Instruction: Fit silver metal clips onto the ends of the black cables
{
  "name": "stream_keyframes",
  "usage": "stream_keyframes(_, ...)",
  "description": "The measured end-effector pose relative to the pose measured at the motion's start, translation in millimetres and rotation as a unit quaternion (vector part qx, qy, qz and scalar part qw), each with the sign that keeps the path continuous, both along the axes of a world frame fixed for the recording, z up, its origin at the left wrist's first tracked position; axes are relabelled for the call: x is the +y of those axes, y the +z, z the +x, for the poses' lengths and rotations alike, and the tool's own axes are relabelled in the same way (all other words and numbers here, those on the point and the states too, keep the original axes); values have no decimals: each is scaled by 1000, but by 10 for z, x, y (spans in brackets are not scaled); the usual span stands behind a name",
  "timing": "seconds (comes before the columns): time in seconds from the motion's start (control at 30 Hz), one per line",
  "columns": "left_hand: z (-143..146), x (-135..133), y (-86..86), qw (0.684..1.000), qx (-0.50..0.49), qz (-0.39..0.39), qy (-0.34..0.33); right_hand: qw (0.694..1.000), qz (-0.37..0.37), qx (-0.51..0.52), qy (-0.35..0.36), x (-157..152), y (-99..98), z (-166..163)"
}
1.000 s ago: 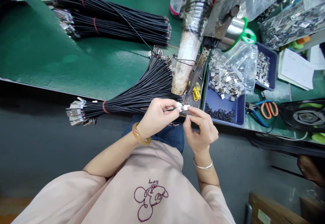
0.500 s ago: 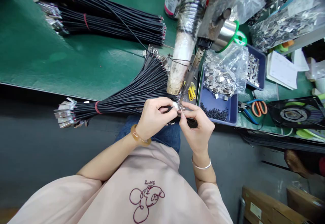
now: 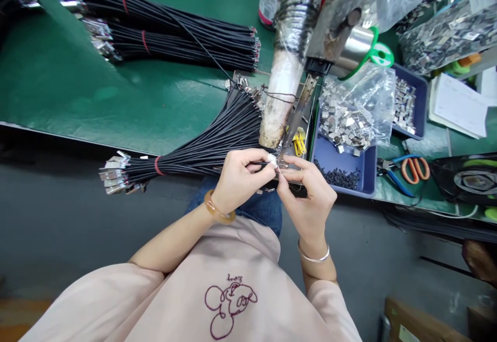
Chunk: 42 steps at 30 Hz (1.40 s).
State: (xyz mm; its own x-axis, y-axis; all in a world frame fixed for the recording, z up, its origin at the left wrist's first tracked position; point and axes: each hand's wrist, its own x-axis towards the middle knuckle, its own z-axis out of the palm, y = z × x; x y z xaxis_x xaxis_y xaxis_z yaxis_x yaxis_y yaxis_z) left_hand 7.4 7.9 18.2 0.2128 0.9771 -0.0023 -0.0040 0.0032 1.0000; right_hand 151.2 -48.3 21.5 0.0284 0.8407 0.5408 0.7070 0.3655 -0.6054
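Note:
My left hand (image 3: 246, 174) is closed, thumb and forefinger pinching a black cable near its end; a white covering shows at the fingertip. Close beside it, my right hand (image 3: 308, 192) pinches a thin silvery wire (image 3: 279, 169) between thumb and fingers. The fingertips of both hands nearly meet under the tip of a soldering iron (image 3: 297, 114), which is mounted pointing down. Behind my left hand fans a bundle of black cables (image 3: 202, 143), tied with a red band and bearing metal connectors at its left end. Fingers hide the exact joint.
A fume pipe (image 3: 281, 78) hangs left of the iron. To the right stand a blue tray (image 3: 368, 171) with small metal shells and black bits, pliers (image 3: 398, 176), and a fan (image 3: 469, 181). More tied cables (image 3: 186, 47) lie at the back left of the green table (image 3: 70, 99).
The whole view has shifted, so the scene sits slightly farther right. Both hands keep their pinch under the iron, with the fingertips hardly moved against each other.

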Motion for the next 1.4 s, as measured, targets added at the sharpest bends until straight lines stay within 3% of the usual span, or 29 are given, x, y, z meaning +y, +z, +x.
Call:
stream_keyframes(0.27, -14, -8, -8, 999, 21, -28, -37, 999, -8, -32, 19, -49, 4, 33)
stream_keyframes(0.53, -36, -76, -105, 998, -25, -30, -44, 996, 63, -59, -35, -94, -88, -35)
stream_keyframes(0.63, -46, -109, -115, 998, -50, -27, -28, 999, 18, 29, -40, -109, -119, -84)
stream_keyframes(0.73, -60, -131, -120, 997, -54, -30, -38, 980, -83, 178, -28, -111, -108, -104)
stream_keyframes(0.8, -64, -137, -122, 997, -54, -31, -44, 973, -103, 206, -26, -111, -93, -103)
stream_keyframes(1.07, -20, -161, -107, 1000, -25, 11, -12, 989, -55, 135, -36, -103, -130, -102)
stream_keyframes(1.4, 31, -141, -136, 997, 38, 62, 18, 987, -61, 143, -37, -47, -143, -68)
